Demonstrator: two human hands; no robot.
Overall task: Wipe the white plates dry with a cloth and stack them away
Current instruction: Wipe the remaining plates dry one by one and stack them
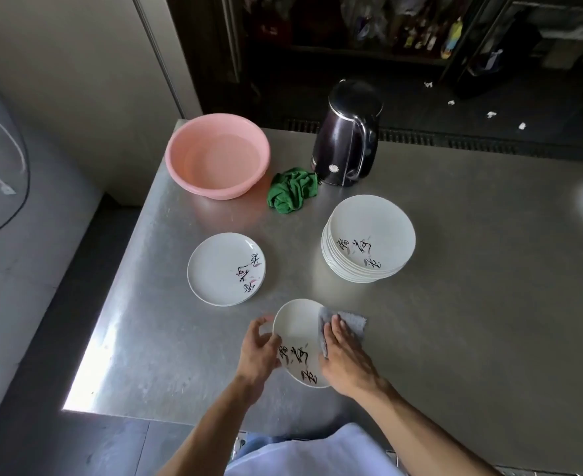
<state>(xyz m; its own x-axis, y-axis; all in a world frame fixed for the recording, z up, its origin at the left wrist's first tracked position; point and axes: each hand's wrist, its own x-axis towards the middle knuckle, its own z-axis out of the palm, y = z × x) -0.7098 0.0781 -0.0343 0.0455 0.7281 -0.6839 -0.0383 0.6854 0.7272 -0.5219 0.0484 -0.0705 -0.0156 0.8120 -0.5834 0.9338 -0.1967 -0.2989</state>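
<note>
At the near edge of the table (489,304), your left hand (260,352) grips the plate (298,324) by its left rim, fingers curled round it. Your right hand (343,352) lies flat on the grey cloth (346,322), fingers straight, pressing it onto the plate's right side. Where your right thumb sits cannot be told.

The plate looks tilted and lifted off the steel, held on one side only. If it is still wet, a hard push from the cloth could slip it out of your left fingers. It would then hit the table or go over the near edge, which is close below it. Part of the cloth hangs past the rim, so it may drag rather than wipe. The painted half nearest you is uncovered, so it could get missed.

From the left, a pink basin (218,154) with what looks like water in it stands at the far corner. The lone plate (221,269) lies flat in front of it, apart from your hands. A crumpled green rag (291,190) sits between the basin and the dark kettle (346,135), touching the kettle's base. The stack (369,235) stands to the right, in front of the kettle, and its plates look slightly offset, so a careless landing could shift them.

Nothing lies between the plate and either the lone plate or the stack.
</note>
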